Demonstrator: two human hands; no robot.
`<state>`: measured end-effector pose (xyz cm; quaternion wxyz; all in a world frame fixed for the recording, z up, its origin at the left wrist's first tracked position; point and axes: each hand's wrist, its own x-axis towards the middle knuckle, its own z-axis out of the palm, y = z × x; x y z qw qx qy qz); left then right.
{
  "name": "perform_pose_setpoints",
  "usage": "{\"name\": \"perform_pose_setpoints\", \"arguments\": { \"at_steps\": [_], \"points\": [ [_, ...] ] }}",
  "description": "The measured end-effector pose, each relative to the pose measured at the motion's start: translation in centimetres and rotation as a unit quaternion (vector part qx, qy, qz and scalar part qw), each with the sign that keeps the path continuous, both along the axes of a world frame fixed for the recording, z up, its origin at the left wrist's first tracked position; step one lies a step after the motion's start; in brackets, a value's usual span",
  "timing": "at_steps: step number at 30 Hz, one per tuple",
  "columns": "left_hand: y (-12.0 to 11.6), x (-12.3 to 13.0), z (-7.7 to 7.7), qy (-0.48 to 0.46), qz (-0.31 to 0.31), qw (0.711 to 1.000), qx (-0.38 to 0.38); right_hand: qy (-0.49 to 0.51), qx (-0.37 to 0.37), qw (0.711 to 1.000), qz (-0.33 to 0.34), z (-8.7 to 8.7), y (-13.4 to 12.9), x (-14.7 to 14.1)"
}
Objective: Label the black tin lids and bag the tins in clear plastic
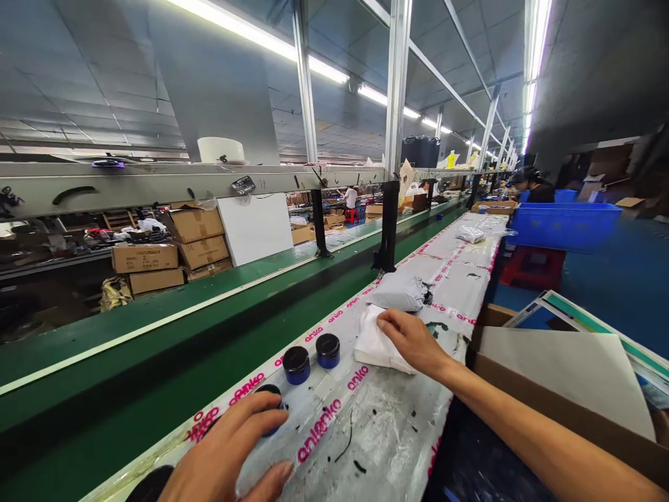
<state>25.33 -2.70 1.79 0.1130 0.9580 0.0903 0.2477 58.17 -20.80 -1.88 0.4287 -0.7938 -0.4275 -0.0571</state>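
Observation:
My right hand (415,340) rests on a stack of white wipes (373,341), its fingertips closed on the top near the far edge. Just behind the stack lies a grey plastic bag (397,291). At the lower left, my left hand (224,446) is held with fingers apart over the bench. It partly covers a small round container with a black lid (270,392); I cannot tell whether it touches it. Two similar containers, blue with black lids, stand beyond: one nearer (296,365) and one farther right (328,351). A dark round thing (150,484) shows partly at the bottom edge.
The bench top (387,418) is covered in printed plastic film with dark scraps on it. A green conveyor belt (219,348) runs along its left. On the right are an open cardboard box (533,376), a blue bin (564,224) on a red stool and another person (538,189).

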Motion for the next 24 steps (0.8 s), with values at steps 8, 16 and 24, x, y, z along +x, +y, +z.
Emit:
{"name": "perform_pose_setpoints", "arguments": {
  "at_steps": [8, 16, 24],
  "points": [
    [-5.4, 7.1, 1.5, 0.029, 0.000, 0.966, -0.257, 0.238, 0.169, 0.948, 0.124, 2.7, 2.0, -5.4],
    [-4.4, 6.8, 1.8, -0.086, 0.014, 0.891, -0.446, 0.315, 0.176, 0.901, 0.241, 4.0, 5.5, -12.5],
    [-1.8, 2.2, 1.3, -0.101, 0.043, 0.790, -0.603, 0.215, 0.154, 0.944, 0.197, 4.7, 6.5, -13.2]
  ]
}}
